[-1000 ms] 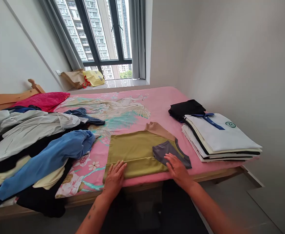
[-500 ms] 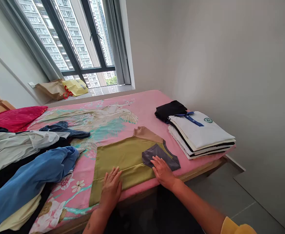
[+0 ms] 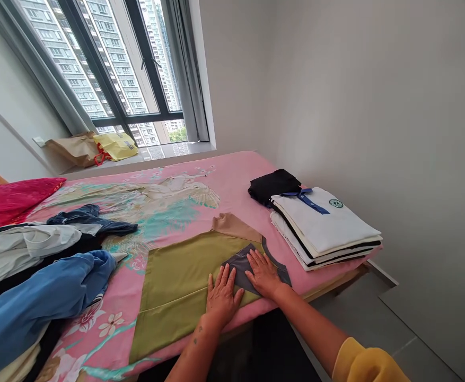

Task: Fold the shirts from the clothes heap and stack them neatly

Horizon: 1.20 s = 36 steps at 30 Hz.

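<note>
An olive-green shirt (image 3: 180, 276) lies flat on the pink bedsheet (image 3: 232, 180) near the bed's front edge, with a tan sleeve at its far side and a grey collar part (image 3: 242, 263) at its right end. My left hand (image 3: 221, 295) rests flat on the shirt, fingers stretched out, touching the grey part's edge. My right hand (image 3: 262, 274) lies flat on the grey part, fingers spread. The two hands are side by side, almost touching.
A stack of folded shirts (image 3: 324, 228) and a folded black garment (image 3: 274, 185) lie at the right. A heap of unfolded clothes (image 3: 37, 270) fills the left, by a red pillow (image 3: 11, 199). Bags (image 3: 93, 147) sit on the window ledge. The wall is close on the right.
My left hand has slid right along the shirt to sit beside my right hand. The view has turned to the right, shifting everything leftward.
</note>
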Tool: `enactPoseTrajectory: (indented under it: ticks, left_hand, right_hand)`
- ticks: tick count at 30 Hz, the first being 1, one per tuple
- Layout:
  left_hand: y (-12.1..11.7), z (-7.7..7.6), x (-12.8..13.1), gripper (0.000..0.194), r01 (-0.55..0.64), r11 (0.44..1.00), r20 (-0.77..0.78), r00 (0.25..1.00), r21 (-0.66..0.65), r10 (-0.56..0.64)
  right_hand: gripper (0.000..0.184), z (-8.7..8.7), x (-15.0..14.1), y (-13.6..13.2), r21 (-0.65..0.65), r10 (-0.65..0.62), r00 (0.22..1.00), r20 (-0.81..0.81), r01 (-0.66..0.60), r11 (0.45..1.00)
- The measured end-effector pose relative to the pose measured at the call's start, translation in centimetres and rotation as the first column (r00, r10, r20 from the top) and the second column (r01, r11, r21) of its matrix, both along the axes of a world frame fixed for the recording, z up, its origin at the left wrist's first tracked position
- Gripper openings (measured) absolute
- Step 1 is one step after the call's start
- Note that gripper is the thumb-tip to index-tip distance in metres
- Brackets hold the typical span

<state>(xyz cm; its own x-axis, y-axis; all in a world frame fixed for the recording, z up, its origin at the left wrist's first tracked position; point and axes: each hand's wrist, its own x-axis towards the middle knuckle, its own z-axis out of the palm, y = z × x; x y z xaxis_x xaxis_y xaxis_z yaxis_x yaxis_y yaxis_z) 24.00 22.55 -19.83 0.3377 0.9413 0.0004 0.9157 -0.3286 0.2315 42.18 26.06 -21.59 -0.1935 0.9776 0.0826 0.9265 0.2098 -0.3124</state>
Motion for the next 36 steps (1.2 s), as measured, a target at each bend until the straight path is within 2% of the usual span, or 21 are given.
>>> enactPoseTrajectory:
  ticks: [6, 13, 16, 19, 24, 27, 29, 31, 33, 36]
  left_hand:
    - [1.6, 1.4, 0.0, 0.062, 0.035, 0.999, 0.020, 0.999, 0.011, -0.035]
    - [2.1, -0.2, -0.8, 0.067, 0.072, 0.997, 0.033, 0.997, -0.020, -0.072]
    - [2.5, -0.3, -2.2, 0.067, 0.088, 0.996, 0.064, 0.994, -0.027, -0.086]
    - [4.2, 0.1, -5.8, 0.063, 0.007, 0.999, 0.060, 0.998, -0.050, -0.004]
    - [8.6, 0.8, -15.5, 0.061, -0.250, 0.960, -0.055, 0.968, -0.126, 0.245]
    - [11.3, 0.5, -20.5, 0.059, -0.358, 0.928, -0.085, 0.933, -0.105, 0.351]
    - [13.0, -0.1, -23.0, 0.054, -0.394, 0.916, -0.080, 0.918, -0.077, 0.388]
    - [14.6, -0.8, -24.9, 0.050, -0.429, 0.902, -0.076, 0.902, -0.050, 0.425]
    - [15.9, -1.5, -26.3, 0.047, -0.451, 0.892, -0.079, 0.890, -0.024, 0.448]
    - [17.5, -1.9, -27.7, 0.042, -0.411, 0.912, -0.071, 0.910, -0.010, 0.409]
  right_hand:
    - [0.055, 0.4, -1.5, 1.1, 0.046, -0.045, 0.999, 0.006, 0.045, 0.998]
    - [0.062, 0.0, -1.5, 2.9, 0.004, -0.105, 0.994, 0.015, 0.105, 0.995]
    - [0.062, -0.2, -1.4, 3.3, 0.012, -0.103, 0.995, -0.009, 0.103, 0.995]
    - [0.062, -0.1, -1.2, 3.8, -0.012, -0.101, 0.995, 0.021, 0.101, 0.995]
    - [0.045, 1.3, -1.0, 5.7, 0.032, -0.053, 0.994, 0.096, 0.050, 0.998]
    - [0.035, 2.3, -2.1, 8.1, 0.093, 0.076, 0.997, 0.034, -0.079, 0.993]
    - [0.034, 2.5, -3.3, 10.2, 0.107, 0.200, 0.980, -0.008, -0.198, 0.974]
    - [0.034, 2.4, -4.7, 12.8, 0.093, 0.260, 0.965, -0.021, -0.257, 0.962]
    - [0.038, 2.0, -5.6, 15.7, 0.066, 0.210, 0.978, -0.015, -0.209, 0.976]
    - [0.047, 1.4, -5.8, 20.5, 0.001, 0.024, 1.000, 0.000, -0.024, 1.000]
